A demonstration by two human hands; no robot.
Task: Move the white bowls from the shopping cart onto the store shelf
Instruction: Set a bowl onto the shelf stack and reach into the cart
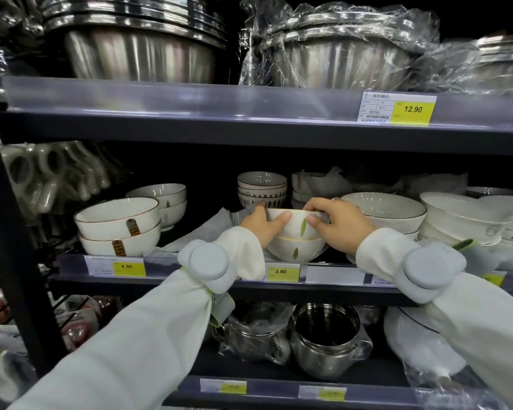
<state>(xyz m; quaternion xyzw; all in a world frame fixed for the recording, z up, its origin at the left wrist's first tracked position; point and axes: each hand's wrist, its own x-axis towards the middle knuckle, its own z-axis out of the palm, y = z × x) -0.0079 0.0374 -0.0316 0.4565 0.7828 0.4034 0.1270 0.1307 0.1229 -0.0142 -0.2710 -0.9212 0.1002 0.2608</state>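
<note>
A white bowl with a green leaf mark (296,224) sits nested on a second matching bowl (295,250) at the front of the middle shelf (208,269). My left hand (262,224) grips the upper bowl's left side, thumb across its wall. My right hand (339,224) grips its right rim, fingers curled over the edge. The shopping cart is out of view.
Two white bowls with brown labels (117,229) stand to the left, patterned bowls (261,187) behind, and larger white bowls (388,210) close on the right. The upper shelf's front edge (249,113) lies overhead with steel basins (137,45). Steel pots (323,341) stand below.
</note>
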